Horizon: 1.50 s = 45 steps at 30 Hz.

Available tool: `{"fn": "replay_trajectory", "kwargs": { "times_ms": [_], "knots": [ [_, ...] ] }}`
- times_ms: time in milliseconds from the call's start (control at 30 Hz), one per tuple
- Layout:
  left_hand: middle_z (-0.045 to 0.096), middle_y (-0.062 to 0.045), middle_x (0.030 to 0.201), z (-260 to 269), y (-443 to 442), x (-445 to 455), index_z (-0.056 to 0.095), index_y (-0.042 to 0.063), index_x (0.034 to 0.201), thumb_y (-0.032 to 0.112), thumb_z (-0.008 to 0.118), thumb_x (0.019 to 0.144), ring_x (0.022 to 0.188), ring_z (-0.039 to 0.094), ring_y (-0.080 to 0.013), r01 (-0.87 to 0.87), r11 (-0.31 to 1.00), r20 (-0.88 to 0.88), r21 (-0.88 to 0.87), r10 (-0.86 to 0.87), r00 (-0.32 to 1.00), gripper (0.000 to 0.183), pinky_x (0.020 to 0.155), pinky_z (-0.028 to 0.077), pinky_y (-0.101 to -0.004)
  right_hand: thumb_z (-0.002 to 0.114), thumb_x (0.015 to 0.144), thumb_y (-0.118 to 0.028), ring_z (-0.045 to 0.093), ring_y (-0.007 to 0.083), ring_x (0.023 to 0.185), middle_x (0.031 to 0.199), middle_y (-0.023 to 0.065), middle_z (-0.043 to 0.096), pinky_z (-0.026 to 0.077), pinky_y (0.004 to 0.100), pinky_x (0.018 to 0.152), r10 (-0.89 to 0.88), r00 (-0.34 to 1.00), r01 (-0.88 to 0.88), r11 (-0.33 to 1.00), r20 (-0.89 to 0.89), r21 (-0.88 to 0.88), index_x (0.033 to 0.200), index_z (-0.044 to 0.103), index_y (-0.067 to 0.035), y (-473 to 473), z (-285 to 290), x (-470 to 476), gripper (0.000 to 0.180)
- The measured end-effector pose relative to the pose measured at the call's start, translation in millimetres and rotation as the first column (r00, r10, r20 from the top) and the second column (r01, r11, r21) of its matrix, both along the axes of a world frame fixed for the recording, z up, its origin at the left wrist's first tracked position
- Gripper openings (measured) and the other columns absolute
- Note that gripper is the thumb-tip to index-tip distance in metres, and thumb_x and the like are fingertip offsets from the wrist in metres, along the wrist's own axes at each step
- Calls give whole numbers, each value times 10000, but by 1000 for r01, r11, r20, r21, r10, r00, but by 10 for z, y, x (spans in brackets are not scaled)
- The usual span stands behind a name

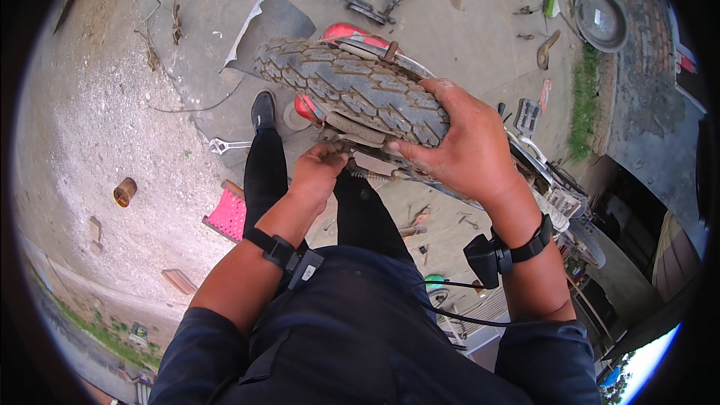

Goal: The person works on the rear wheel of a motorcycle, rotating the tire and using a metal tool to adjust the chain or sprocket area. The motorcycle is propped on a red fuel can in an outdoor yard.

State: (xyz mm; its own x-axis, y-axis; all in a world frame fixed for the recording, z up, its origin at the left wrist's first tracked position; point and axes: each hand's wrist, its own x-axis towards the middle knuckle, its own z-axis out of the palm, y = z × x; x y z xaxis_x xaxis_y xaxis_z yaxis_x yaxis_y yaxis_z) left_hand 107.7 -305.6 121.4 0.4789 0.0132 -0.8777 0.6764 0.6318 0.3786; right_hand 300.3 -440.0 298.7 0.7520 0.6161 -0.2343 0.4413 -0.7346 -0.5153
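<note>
A knobbly rubber tyre [354, 87] on a motorcycle wheel lies before me, its tread facing up. My right hand [469, 140] is clasped over the tyre's right part, thumb on the near side and fingers on the far side. At the near side of the wheel, by the axle end, my left hand [319, 171] has its fingertips pinched together on a small part that I cannot make out. A coil spring [371, 175] and rod sit just right of those fingers. Red bodywork [349, 31] shows beyond the tyre. The motorcycle frame [529, 163] runs off to the right.
An adjustable wrench [229, 145] lies on the concrete left of my shoe [263, 111]. Bent sheet metal [273, 25] and a black tubular frame part [360, 7] lie farther off. A pink woven seat [226, 212], a rusty can [125, 192] and a grey basin [601, 19] stand around.
</note>
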Motion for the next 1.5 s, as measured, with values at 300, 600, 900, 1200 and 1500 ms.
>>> {"fn": "replay_trajectory", "kwargs": {
  "times_ms": [300,600,900,1200,1500],
  "knots": [
    [728,-25,980,58,0,25,708,-25,1111,17,727,971,875,615,-90,9,999,25,50,-10,1000,148,822,465,-255,982,651,-275,733,381,1016,1124,196,735,582,421,900,-9,998,10,1000,-54,18,1251,657,-11,-271,-27,-7,732],
    [716,-11,977,100,47,39,709,-1,1141,-18,688,991,855,597,-81,47,998,65,30,-49,997,153,838,480,-251,956,662,-262,732,379,972,1085,179,744,589,425,851,34,999,-37,994,32,100,1224,674,-29,-234,-78,10,671],
    [708,-2,991,-31,68,2,707,4,1153,2,688,994,877,602,-93,66,998,48,-26,-64,997,159,826,472,-261,966,664,-290,723,400,1015,1122,197,731,581,433,890,35,999,-33,998,-31,62,1261,658,-14,-233,-126,76,727],
    [676,21,927,-106,48,-34,693,1,1132,38,720,987,817,560,-75,55,998,38,-25,-54,998,153,770,443,-255,959,668,-283,727,400,1003,1105,197,738,583,435,878,53,999,-54,996,10,68,1252,657,-22,-209,-101,28,707],
    [699,11,1007,-51,67,-14,684,35,1165,68,688,1020,866,583,-88,73,995,45,-62,-70,997,149,783,450,-272,952,669,-281,732,399,965,1069,198,745,587,431,835,59,996,-64,995,62,81,1228,664,-38,-176,-73,-15,675]
  ]
}}
